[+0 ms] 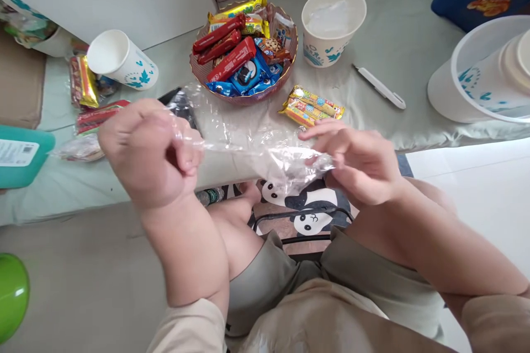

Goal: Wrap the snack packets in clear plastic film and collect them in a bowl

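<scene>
A clear plastic bag (285,162) stretches between my two hands above my lap. My left hand (153,149) is closed in a fist round one end of it. On the other side my right hand (360,162) pinches the bunched end between thumb and fingers. Just beyond the right fingers lies a yellow snack packet (312,106) on the cloth. Behind the bag stands a pink glass bowl (244,100) heaped with red, blue and yellow wrapped snacks. A dark object (182,105) shows partly behind my left hand.
Paper cups stand at left (124,60) and centre right (333,27); a white pen (381,87) lies beside the latter. At right is a translucent tub (443,88) with cups inside. More wrapped snacks (85,83) and a teal container (25,157) are at left.
</scene>
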A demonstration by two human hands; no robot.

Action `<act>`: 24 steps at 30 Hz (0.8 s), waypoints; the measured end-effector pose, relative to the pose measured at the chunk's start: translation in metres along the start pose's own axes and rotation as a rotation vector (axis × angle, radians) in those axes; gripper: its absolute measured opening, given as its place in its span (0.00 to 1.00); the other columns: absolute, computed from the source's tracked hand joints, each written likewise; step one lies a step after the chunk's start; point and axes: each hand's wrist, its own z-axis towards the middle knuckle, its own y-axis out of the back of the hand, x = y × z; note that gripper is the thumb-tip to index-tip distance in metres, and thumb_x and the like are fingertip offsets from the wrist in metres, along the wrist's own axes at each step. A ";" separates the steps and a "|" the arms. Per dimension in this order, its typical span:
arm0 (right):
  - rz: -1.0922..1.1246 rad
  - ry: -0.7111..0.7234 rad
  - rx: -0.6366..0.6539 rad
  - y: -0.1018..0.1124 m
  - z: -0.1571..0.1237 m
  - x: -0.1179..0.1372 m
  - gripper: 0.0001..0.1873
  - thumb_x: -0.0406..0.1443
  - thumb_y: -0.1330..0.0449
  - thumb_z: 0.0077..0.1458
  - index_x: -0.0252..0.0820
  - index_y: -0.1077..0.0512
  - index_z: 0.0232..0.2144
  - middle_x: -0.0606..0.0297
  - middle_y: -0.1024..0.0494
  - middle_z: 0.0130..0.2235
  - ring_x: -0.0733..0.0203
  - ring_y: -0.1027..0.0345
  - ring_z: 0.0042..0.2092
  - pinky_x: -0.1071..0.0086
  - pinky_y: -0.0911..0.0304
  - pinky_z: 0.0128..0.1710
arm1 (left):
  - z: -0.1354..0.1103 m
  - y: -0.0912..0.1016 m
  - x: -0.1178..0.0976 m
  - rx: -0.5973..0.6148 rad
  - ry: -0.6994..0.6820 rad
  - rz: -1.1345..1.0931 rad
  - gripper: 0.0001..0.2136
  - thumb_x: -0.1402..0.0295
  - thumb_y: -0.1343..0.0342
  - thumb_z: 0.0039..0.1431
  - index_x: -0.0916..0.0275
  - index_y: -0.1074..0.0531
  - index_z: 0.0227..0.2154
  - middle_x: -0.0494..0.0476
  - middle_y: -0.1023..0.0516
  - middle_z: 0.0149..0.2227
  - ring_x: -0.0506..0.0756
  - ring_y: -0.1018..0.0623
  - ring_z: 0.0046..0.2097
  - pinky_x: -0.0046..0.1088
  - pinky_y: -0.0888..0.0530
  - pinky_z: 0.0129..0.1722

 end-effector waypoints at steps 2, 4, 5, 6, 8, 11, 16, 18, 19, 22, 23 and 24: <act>0.130 -0.115 -0.110 0.004 -0.004 0.005 0.08 0.36 0.40 0.61 0.47 0.35 0.30 0.69 0.23 0.27 0.56 0.21 0.39 0.51 0.30 0.58 | 0.005 0.003 0.008 -0.040 0.055 -0.096 0.22 0.49 0.27 0.48 0.60 0.29 0.18 0.44 0.39 0.14 0.45 0.42 0.13 0.23 0.49 0.08; 0.282 -0.209 -0.222 0.004 -0.005 0.010 0.10 0.38 0.38 0.60 0.47 0.34 0.28 0.72 0.27 0.24 0.60 0.25 0.30 0.53 0.28 0.54 | 0.005 0.009 0.021 -0.038 0.133 -0.120 0.28 0.38 0.28 0.42 0.61 0.21 0.27 0.52 0.27 0.26 0.48 0.28 0.24 0.22 0.42 0.12; 0.355 -0.241 -0.265 0.004 -0.004 0.012 0.10 0.37 0.37 0.59 0.47 0.34 0.28 0.72 0.28 0.23 0.61 0.26 0.27 0.55 0.26 0.49 | 0.004 0.013 0.027 0.014 0.172 -0.120 0.34 0.33 0.30 0.39 0.61 0.19 0.34 0.58 0.22 0.35 0.51 0.23 0.32 0.22 0.41 0.14; 0.415 -0.262 -0.297 0.003 -0.002 0.013 0.10 0.36 0.36 0.58 0.47 0.34 0.28 0.73 0.29 0.22 0.61 0.28 0.25 0.57 0.25 0.43 | 0.003 0.018 0.033 0.114 0.204 -0.112 0.41 0.27 0.35 0.36 0.61 0.17 0.41 0.64 0.20 0.43 0.55 0.20 0.38 0.22 0.41 0.14; 0.502 -0.275 -0.357 0.001 0.002 0.015 0.08 0.32 0.38 0.56 0.47 0.33 0.28 0.73 0.31 0.21 0.63 0.31 0.22 0.63 0.28 0.31 | -0.001 0.028 0.043 0.477 0.387 -0.084 0.50 0.24 0.39 0.34 0.60 0.19 0.51 0.71 0.20 0.52 0.60 0.18 0.43 0.24 0.37 0.16; 0.547 -0.317 -0.459 -0.001 0.007 0.016 0.08 0.29 0.40 0.56 0.48 0.32 0.31 0.75 0.32 0.21 0.66 0.38 0.17 0.69 0.38 0.17 | -0.005 0.038 0.046 0.876 0.611 0.069 0.32 0.38 0.28 0.43 0.60 0.15 0.43 0.71 0.14 0.43 0.59 0.16 0.34 0.28 0.28 0.22; 0.439 -0.474 -0.534 0.014 0.008 0.007 0.12 0.39 0.32 0.57 0.50 0.34 0.36 0.78 0.33 0.21 0.73 0.52 0.12 0.77 0.59 0.10 | -0.007 0.036 0.041 0.601 0.511 -0.025 0.16 0.53 0.31 0.56 0.57 0.23 0.21 0.53 0.28 0.13 0.54 0.26 0.16 0.28 0.30 0.18; 0.471 -0.576 -0.522 0.029 0.006 0.000 0.18 0.45 0.29 0.53 0.54 0.32 0.41 0.78 0.29 0.25 0.74 0.52 0.13 0.77 0.61 0.11 | -0.006 0.034 0.039 0.462 0.479 -0.072 0.20 0.51 0.30 0.54 0.56 0.28 0.20 0.47 0.37 0.09 0.49 0.38 0.09 0.27 0.43 0.12; 0.490 -0.610 -0.518 0.036 0.005 -0.004 0.21 0.49 0.28 0.51 0.55 0.31 0.43 0.76 0.25 0.29 0.73 0.47 0.15 0.77 0.58 0.12 | -0.005 0.033 0.039 0.403 0.470 -0.069 0.22 0.48 0.29 0.53 0.56 0.31 0.19 0.45 0.40 0.07 0.48 0.43 0.08 0.27 0.47 0.11; 0.483 -0.590 -0.471 0.046 0.003 -0.016 0.27 0.61 0.34 0.52 0.58 0.29 0.47 0.67 0.19 0.49 0.61 0.21 0.38 0.67 0.30 0.27 | 0.000 0.033 0.040 0.247 0.437 -0.042 0.28 0.42 0.30 0.49 0.56 0.39 0.21 0.40 0.47 0.07 0.46 0.47 0.08 0.29 0.50 0.13; 0.484 -0.561 -0.431 0.043 0.003 -0.019 0.29 0.63 0.38 0.54 0.58 0.29 0.49 0.66 0.20 0.54 0.56 0.20 0.48 0.61 0.24 0.39 | 0.002 0.032 0.041 0.211 0.419 -0.049 0.28 0.42 0.30 0.50 0.56 0.40 0.22 0.39 0.48 0.08 0.46 0.47 0.09 0.29 0.50 0.14; 0.509 -0.534 -0.383 0.038 0.003 -0.020 0.30 0.65 0.39 0.54 0.59 0.30 0.51 0.66 0.21 0.57 0.52 0.23 0.56 0.53 0.24 0.50 | 0.003 0.031 0.042 0.176 0.395 -0.063 0.28 0.42 0.31 0.51 0.56 0.40 0.24 0.38 0.49 0.08 0.45 0.48 0.09 0.29 0.51 0.15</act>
